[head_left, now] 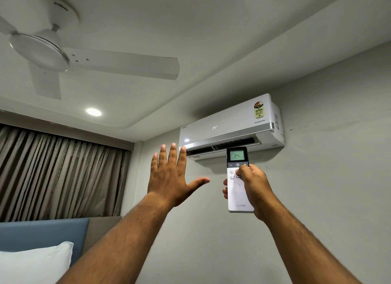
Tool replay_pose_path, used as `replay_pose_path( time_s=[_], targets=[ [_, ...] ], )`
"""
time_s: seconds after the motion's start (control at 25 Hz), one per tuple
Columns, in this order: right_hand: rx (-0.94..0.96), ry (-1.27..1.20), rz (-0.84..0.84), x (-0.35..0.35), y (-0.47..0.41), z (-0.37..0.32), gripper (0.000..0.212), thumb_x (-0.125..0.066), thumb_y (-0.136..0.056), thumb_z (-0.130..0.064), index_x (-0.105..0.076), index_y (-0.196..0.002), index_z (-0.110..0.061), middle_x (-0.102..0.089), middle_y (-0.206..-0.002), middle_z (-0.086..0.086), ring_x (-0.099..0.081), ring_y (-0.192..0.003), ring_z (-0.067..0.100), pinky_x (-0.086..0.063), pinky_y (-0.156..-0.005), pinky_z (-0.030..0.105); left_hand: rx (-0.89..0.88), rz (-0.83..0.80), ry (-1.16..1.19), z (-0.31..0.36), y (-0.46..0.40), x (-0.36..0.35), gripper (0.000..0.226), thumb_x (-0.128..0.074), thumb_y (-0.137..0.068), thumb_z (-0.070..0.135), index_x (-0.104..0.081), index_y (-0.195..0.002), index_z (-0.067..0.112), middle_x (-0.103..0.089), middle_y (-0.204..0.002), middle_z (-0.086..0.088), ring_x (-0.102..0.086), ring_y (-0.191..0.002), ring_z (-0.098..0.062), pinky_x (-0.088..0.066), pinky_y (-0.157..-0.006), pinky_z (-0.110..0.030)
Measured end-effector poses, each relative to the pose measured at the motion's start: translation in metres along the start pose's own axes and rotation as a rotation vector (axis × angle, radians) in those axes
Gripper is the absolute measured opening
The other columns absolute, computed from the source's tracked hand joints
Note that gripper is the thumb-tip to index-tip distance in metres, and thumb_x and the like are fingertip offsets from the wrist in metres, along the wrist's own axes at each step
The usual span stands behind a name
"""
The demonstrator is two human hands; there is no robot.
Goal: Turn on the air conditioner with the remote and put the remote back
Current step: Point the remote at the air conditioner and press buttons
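Observation:
A white wall-mounted air conditioner (230, 125) hangs high on the grey wall, its front showing "24" and its lower flap open. My right hand (255, 185) grips a white remote (238, 190) upright just below the unit, thumb resting on the buttons under the power key. The remote's lit screen reads 24. My left hand (172, 175) is raised to the left of the remote, palm away from me, fingers spread, holding nothing; its fingertips reach up near the unit's left end.
A white ceiling fan (48, 50) hangs at upper left, with a round ceiling light (93, 112) lit below it. Brown curtains (59, 173) cover the left wall. A blue headboard (42, 233) and a white pillow (33, 264) lie at lower left.

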State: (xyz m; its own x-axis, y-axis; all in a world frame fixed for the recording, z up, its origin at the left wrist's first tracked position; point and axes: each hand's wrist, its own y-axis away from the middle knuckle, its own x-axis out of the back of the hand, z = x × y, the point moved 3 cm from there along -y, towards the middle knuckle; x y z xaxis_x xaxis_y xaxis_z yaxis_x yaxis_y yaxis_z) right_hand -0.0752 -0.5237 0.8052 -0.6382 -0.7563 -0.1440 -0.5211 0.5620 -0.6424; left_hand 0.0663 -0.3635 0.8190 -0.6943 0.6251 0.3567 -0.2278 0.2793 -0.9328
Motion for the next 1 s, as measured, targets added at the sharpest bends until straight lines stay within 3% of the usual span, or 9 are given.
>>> replay_pose_path(
  time_s=[0.32,1.0],
  targets=[
    [-0.003,0.003,0.003,0.0027,0.0023,-0.0028,0.017,-0.045,-0.094,-0.015,-0.053,-0.103,-0.004,-0.071,-0.081,0.026,-0.070,-0.053,0.031,-0.057,-0.049,0.036,-0.026,-0.013,0.024,-0.0008,0.0004,0.0018,0.118,0.003,-0.061,0.092,0.015,-0.149,0.014,0.012,-0.161,-0.013,0.014,-0.148,-0.030,0.010,-0.116,-0.041],
    [0.000,0.005,-0.017,-0.0060,0.0055,-0.0004,0.018,-0.045,-0.092,-0.017,-0.054,-0.102,-0.005,-0.073,-0.079,0.024,-0.071,-0.055,0.032,-0.057,-0.051,0.037,-0.007,-0.023,0.019,-0.0098,0.0022,0.0056,0.124,0.007,-0.058,0.094,0.012,-0.150,0.011,0.008,-0.162,-0.015,0.012,-0.148,-0.032,0.006,-0.118,-0.044]
  ],
)
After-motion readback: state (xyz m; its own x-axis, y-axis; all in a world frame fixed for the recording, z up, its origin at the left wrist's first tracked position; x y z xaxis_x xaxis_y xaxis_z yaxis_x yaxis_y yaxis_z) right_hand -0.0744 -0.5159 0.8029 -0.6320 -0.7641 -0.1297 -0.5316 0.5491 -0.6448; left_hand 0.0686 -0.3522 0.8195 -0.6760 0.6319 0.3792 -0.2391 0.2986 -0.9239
